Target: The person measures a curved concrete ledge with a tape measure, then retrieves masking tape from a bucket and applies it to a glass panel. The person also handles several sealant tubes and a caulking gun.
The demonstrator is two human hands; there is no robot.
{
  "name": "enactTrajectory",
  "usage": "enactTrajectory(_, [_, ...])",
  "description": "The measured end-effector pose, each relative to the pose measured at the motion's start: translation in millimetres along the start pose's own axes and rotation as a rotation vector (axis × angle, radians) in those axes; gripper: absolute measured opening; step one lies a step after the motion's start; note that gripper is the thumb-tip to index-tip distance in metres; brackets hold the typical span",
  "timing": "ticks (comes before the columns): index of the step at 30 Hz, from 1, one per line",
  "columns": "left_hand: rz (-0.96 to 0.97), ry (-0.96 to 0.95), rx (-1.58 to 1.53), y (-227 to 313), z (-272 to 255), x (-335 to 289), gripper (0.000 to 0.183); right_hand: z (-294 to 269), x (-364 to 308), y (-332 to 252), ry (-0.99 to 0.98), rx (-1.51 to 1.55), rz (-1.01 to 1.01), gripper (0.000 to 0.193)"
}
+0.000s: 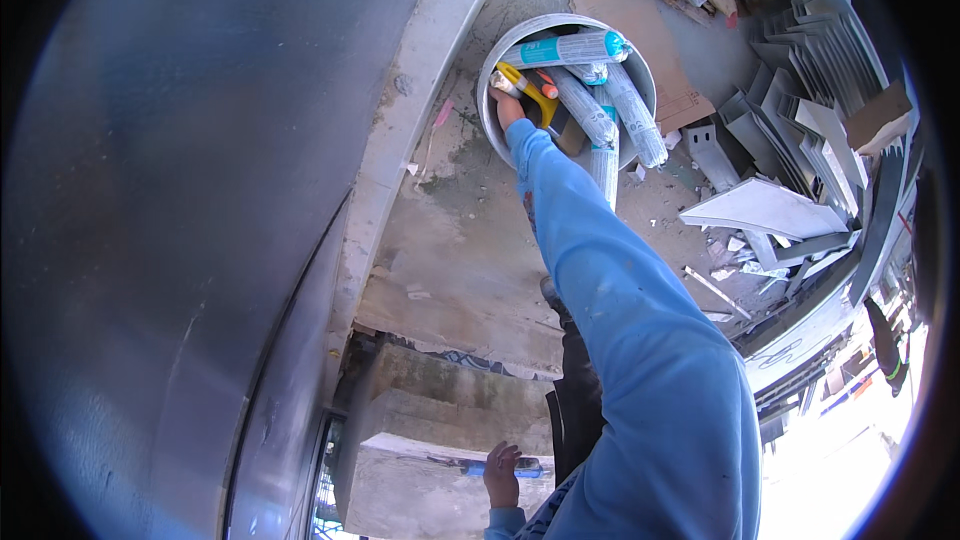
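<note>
My right arm, in a blue sleeve, reaches into a round white bucket (650,90). My right hand (508,108) is inside its left rim, beside a curved yellow tool handle (540,98) and a small whitish piece (505,85); its fingertips are mostly hidden. Several silver-grey sausage-shaped sealant packs (636,112) with turquoise bands lie crosswise in the bucket, some jutting over the rim. A small orange piece (548,90) shows among them. Low in the picture, my left hand (502,478) is closed around a slim blue-handled tool (475,467), whose thin dark end points left.
A large dark smooth panel (200,190) fills the left side, edged by a pale frame (400,130). Stacked bent metal sheets (800,140) and offcuts crowd the right. Flattened cardboard (640,25) lies behind the bucket. A concrete step (430,410) stands below, near my dark-trousered leg (575,390).
</note>
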State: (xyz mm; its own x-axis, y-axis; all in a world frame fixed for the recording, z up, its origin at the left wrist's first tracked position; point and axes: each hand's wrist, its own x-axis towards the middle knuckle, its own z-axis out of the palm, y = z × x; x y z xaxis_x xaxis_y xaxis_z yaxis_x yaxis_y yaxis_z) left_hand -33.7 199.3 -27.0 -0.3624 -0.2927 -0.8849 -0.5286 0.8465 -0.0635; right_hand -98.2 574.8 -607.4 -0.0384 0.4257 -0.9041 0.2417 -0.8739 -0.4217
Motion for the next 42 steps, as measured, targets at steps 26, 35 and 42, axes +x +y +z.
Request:
enactTrajectory(26, [0.044, -0.033, 0.099, 3.4, -10.2, 24.2, 0.038, 4.9, 75.3, 26.5, 0.101, -0.089, -0.138, 0.061])
enactTrajectory(35, [0.049, -0.085, -0.022, -25.9, 32.8, 16.6, 0.033, -22.7, -62.8, -9.8, -0.008, 0.454, -0.258, 0.042])
enactTrajectory(42, [0.184, -0.083, -0.003, 17.4, 18.9, 25.4, 0.032, -49.1, -205.6, -79.4, 0.288, -0.031, -0.525, 0.05])
